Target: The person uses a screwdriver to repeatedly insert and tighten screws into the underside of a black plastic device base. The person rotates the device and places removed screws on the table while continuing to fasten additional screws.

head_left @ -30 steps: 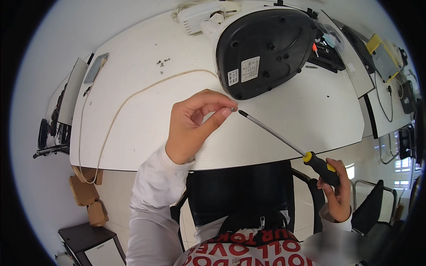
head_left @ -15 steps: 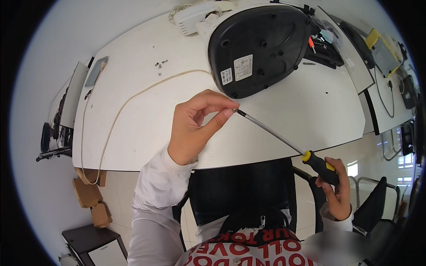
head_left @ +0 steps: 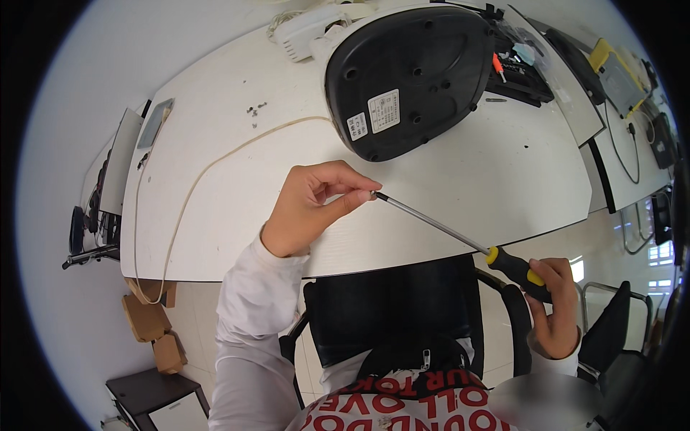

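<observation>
My right hand is wrapped round the black and yellow handle of a screwdriver, whose metal shaft slants up to the left. At its tip, my left hand pinches a small screw between thumb and forefinger; the screw's head sits at or against the driver tip, largely hidden by the fingertips. Beyond the hands lies a black, rounded appliance base, underside up, with several holes and two white labels. A few loose small screws rest on the white table to its left.
A pale cable curves from the appliance over the table's left edge. A white device stands at the back. An open black tool case with an orange-handled tool sits at the back right. A black chair is against the near edge.
My left hand and the screwdriver tip have come slightly nearer and to the left, still together. My right hand has shifted a little to the right. The whole view has moved slightly.
</observation>
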`<state>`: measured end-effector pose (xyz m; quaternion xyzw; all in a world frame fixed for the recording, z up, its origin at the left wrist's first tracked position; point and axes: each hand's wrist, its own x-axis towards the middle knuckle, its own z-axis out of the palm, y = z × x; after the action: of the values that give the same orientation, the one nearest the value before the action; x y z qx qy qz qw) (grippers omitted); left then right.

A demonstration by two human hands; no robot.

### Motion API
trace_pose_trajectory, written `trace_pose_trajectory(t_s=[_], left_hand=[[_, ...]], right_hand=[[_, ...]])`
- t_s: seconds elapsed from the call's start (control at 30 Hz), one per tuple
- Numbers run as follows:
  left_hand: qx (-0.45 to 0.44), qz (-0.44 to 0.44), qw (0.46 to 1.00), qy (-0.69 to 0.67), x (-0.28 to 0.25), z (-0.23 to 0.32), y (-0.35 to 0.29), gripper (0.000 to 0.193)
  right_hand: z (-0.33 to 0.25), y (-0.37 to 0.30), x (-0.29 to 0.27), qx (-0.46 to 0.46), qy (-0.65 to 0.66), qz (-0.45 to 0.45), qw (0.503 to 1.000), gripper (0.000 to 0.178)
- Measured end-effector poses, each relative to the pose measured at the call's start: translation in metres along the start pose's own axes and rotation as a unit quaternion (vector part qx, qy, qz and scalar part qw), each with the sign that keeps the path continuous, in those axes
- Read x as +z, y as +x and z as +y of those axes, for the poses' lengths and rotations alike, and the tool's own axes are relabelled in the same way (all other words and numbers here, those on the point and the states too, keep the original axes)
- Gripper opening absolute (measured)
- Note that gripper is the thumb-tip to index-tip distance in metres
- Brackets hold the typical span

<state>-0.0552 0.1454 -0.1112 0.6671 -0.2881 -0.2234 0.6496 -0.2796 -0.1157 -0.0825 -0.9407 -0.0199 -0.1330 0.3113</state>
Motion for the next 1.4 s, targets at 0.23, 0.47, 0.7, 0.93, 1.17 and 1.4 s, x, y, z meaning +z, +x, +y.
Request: trace_pose_trajectory(t_s=[0.23,0.47,0.7,0.93,1.17,1.4], left_hand=[[-0.037,-0.044,0.998,0.002,-0.004,-0.006,0.002,0.013],[-0.005,0.029,0.996,-0.079,0.014,0.001,0.005,0.031],[-0.023,0.206,0.977,0.049,-0.004,-0.029,0.013,0.054],[0.009,0.116,0.992,0.054,0.003,-0.041,0.05,0.038],[0.066,0.231,0.971,0.02,0.002,-0.025,0.054,0.041],[0.096,0.267,0.959,-0.011,-0.017,0.021,0.065,0.054]], right_hand=[[-0.006,0.002,-0.008,-0.051,-0.073,0.011,0.996,0.061],[0.005,-0.006,0.004,0.024,0.024,0.035,0.999,0.054],[0.013,-0.022,-0.005,0.097,0.087,0.058,0.99,0.049],[0.014,-0.027,-0.007,0.092,0.085,0.072,0.99,0.045],[0.015,-0.032,-0.006,0.07,0.087,0.117,0.987,0.051],[0.013,-0.02,-0.002,0.012,0.085,0.147,0.985,0.06]])
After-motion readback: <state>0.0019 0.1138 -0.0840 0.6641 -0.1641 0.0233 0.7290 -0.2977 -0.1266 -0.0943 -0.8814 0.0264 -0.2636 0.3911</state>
